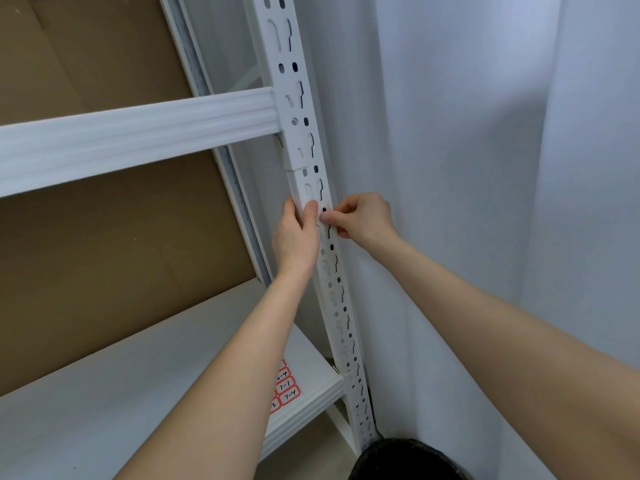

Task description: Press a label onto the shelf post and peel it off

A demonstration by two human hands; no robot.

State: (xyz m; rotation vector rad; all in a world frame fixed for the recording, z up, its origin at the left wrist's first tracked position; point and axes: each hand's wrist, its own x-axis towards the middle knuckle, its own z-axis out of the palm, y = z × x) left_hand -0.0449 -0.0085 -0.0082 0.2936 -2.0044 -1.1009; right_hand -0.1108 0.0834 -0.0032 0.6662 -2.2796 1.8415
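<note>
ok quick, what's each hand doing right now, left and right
Left hand: closed around the white slotted upright post, thumb on its front face.
Right hand: fingertips pinched together at the post's edge; what they pinch cannot be told.

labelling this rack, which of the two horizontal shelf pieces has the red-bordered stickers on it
The lower shelf, below both hands. Its red-bordered stickers sit near its right end, by the slotted upright. The upper beam, above the hands, shows none.
</note>
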